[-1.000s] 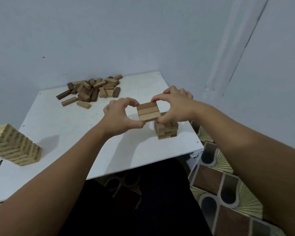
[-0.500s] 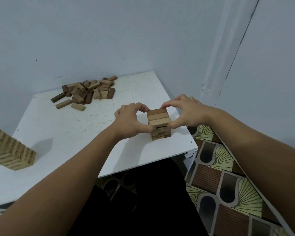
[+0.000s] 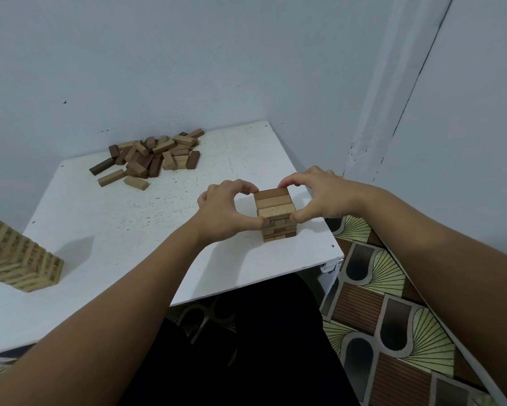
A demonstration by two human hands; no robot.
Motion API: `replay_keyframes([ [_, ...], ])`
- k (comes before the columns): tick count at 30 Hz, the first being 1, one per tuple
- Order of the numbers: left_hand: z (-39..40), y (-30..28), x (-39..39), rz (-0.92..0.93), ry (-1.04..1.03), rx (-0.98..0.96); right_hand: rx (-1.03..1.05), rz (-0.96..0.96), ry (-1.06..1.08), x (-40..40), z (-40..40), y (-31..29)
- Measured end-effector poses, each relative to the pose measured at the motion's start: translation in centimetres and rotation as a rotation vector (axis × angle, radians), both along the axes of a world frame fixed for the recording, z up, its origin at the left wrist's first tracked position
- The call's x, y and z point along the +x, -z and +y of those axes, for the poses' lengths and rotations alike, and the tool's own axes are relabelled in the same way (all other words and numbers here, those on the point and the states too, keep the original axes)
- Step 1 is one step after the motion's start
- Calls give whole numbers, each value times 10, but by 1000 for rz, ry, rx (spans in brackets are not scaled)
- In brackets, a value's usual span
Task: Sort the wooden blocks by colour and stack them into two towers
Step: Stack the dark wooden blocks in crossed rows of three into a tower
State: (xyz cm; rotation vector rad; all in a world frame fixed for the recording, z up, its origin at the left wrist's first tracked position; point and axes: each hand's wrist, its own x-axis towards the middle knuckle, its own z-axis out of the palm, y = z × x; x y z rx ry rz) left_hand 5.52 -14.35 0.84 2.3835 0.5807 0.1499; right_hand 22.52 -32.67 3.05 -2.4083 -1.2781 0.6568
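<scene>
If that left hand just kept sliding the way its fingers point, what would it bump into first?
The left hand points right, and its fingertips already pinch the top layer of the brown tower. Pushed on, it would shove those blocks toward the right hand gripping the other side.

Open stretch of white counter [image 3: 123, 230] across the middle of the frame, between the loose pile of blocks [image 3: 152, 156] at upper centre-left and the pale tower [image 3: 18, 259] at the left edge. Right of centre, blocked: brown tower [image 3: 277, 215] pinched from both sides by left hand [image 3: 226, 212] and right hand [image 3: 319, 197]. Behind and to the right, closed in by walls [image 3: 246, 54]. Narrow bare strip along the counter's near edge, below the brown tower.
</scene>
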Motion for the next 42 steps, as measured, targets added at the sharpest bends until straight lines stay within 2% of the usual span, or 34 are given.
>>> replay_keyframes([
  [42,8,9,-3,-3,6,-150,20,103,-29,11,4,6],
])
